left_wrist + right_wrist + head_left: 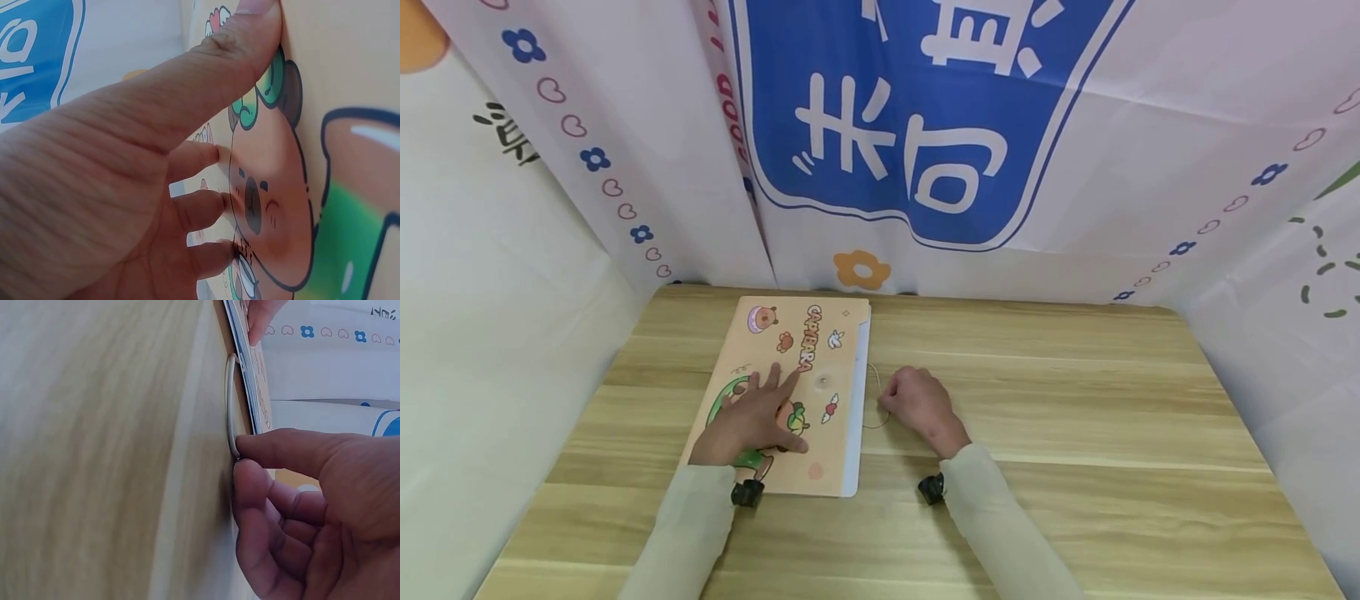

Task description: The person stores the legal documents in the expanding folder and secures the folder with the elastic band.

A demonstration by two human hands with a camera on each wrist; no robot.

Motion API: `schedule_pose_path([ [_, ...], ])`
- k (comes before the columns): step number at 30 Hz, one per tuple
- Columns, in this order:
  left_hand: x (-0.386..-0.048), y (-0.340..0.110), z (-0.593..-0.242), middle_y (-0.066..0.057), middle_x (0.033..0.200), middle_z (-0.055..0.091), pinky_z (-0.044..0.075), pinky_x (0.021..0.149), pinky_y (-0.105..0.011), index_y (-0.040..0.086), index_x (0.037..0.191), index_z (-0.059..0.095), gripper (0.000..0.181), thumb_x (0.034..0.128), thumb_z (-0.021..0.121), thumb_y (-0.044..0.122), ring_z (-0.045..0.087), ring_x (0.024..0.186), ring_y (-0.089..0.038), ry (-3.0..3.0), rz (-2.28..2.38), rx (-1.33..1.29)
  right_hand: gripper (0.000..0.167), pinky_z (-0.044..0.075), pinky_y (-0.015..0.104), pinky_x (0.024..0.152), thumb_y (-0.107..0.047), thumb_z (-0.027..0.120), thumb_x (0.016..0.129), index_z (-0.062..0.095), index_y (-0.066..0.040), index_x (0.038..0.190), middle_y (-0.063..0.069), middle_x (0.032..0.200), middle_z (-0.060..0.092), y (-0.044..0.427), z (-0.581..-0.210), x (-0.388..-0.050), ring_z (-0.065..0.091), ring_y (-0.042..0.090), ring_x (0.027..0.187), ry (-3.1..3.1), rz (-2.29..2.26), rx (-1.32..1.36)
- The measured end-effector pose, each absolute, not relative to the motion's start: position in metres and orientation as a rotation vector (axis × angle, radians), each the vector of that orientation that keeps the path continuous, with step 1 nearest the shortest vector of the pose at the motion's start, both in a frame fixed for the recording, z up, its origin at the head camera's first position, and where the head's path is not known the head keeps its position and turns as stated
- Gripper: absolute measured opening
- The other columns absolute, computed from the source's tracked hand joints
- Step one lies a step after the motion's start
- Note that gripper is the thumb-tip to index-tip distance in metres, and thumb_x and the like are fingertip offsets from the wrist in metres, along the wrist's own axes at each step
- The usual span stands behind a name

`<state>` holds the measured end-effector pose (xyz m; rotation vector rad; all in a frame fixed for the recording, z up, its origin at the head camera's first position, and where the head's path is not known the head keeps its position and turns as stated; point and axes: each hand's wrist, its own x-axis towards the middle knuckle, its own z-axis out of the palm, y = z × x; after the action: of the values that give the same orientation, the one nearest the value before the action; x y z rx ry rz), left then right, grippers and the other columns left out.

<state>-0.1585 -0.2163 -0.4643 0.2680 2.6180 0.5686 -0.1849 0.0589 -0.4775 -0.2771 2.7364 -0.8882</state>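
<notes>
A peach document folder (831, 442) with cartoon capybaras lies flat on the table, left of the middle. My left hand (748, 427) rests on its cover with fingers spread, pressing it; the left wrist view shows the thumb (206, 75) and fingertips touching the printed surface. A thin, pale elastic cord (230, 403) loops out from the folder's right edge. Just right of that edge, my right hand (921, 404) pinches the cord between thumb and forefinger, close to the tabletop. The other fingers of that hand are curled. A small round button (822, 381) sits on the cover.
The wood-grain table (1075, 400) stretches to the right and in front of the folder. A white printed cloth (1060, 200) with a blue sign hangs behind the table's back edge, and more cloth hangs at both sides.
</notes>
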Motion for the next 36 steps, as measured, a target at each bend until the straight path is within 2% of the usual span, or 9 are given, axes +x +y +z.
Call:
schedule_pose_path([
  [6,-0.1579,-0.2172,-0.4645,-0.031,0.165,0.002,0.008,0.099,-0.087,0.006,0.165,0.018,0.126,0.0724,0.088,0.056,0.0,0.146,-0.061,2.609,0.568,0.279,0.029,0.033,0.025,0.045,-0.013,0.072,0.088,0.069,-0.015,0.059,-0.007,0.05,0.05,0.0581,-0.4792,-0.1854,0.045,0.008,0.047,2.757,-0.842,-0.279],
  [11,-0.1587,-0.2174,-0.4636,-0.031,0.165,0.001,0.007,0.099,-0.087,0.006,0.165,0.017,0.127,0.0724,0.088,0.056,-0.001,0.146,-0.06,2.603,0.582,0.276,0.03,0.033,0.025,0.045,-0.015,0.071,0.088,0.065,-0.014,0.059,-0.007,0.051,0.05,0.06,-0.4797,-0.1869,0.045,0.009,0.047,2.743,-0.867,-0.273],
  [15,-0.1585,-0.2173,-0.4635,-0.031,0.165,0.002,0.007,0.098,-0.088,0.006,0.165,0.018,0.126,0.0721,0.088,0.056,0.0,0.146,-0.06,2.606,0.577,0.275,0.023,0.04,0.027,0.048,-0.017,0.07,0.092,0.066,-0.013,0.07,-0.004,0.059,0.059,0.0637,-0.4802,-0.1871,0.053,0.012,0.051,2.693,-0.988,-0.277],
  [20,-0.1586,-0.2173,-0.4646,-0.031,0.165,0.002,0.007,0.097,-0.088,0.006,0.165,0.018,0.127,0.0712,0.088,0.057,0.0,0.146,-0.06,2.613,0.566,0.27,0.01,0.049,0.029,0.058,-0.015,0.068,0.097,0.072,-0.008,0.092,0.001,0.073,0.068,0.0662,-0.4821,-0.1908,0.061,0.015,0.062,2.523,-1.297,-0.294],
  [25,-0.1586,-0.2169,-0.4656,-0.03,0.165,0.003,0.006,0.098,-0.088,0.007,0.165,0.019,0.127,0.0705,0.089,0.056,0.0,0.146,-0.06,2.617,0.563,0.264,0.021,0.052,0.029,0.061,-0.011,0.061,0.101,0.069,0.004,0.113,0.012,0.084,0.072,0.0659,-0.4819,-0.1936,0.066,0.018,0.07,2.195,-1.676,-0.203],
  [30,-0.1587,-0.2167,-0.4664,-0.03,0.165,0.004,0.007,0.098,-0.088,0.007,0.165,0.019,0.127,0.0707,0.089,0.057,0.001,0.147,-0.06,2.624,0.556,0.268,0.023,0.052,0.029,0.064,-0.006,0.058,0.1,0.067,0.006,0.118,0.016,0.094,0.073,0.0657,-0.4796,-0.1924,0.067,0.018,0.075,2.108,-1.761,-0.143],
  [36,-0.1582,-0.2166,-0.4654,-0.031,0.165,0.004,0.007,0.098,-0.088,0.006,0.164,0.019,0.126,0.0714,0.088,0.056,0.001,0.146,-0.06,2.624,0.56,0.273,0.024,0.053,0.031,0.068,-0.004,0.066,0.096,0.066,0.006,0.118,0.016,0.098,0.074,0.0608,-0.4797,-0.1899,0.066,0.017,0.077,2.159,-1.752,-0.173],
])
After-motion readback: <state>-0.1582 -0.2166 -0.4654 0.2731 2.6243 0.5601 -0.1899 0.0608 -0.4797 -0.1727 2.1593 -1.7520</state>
